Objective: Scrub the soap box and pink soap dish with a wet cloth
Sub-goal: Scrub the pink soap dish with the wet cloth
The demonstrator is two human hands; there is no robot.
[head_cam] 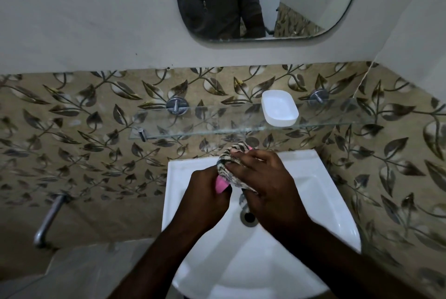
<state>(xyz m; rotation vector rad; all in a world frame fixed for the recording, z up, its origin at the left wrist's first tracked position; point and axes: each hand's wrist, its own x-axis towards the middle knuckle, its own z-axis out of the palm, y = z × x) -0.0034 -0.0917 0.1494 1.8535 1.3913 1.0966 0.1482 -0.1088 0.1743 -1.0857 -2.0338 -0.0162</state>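
Over the white sink [321, 204], my left hand [205, 199] grips the pink soap dish [220, 185], of which only a pink edge shows between the hands. My right hand [268, 185] holds a striped, patterned cloth [231, 166] bunched against the dish, fingers curled over the cloth. Most of the dish is hidden by the cloth and my hands. The white soap box [280, 108] sits apart on the glass shelf [183, 125] above the sink.
The sink drain [248, 217] lies just below my hands. A metal tap pipe [48, 221] sticks out of the wall at the lower left. A mirror [260, 2] hangs on the wall above the leaf-patterned tiles.
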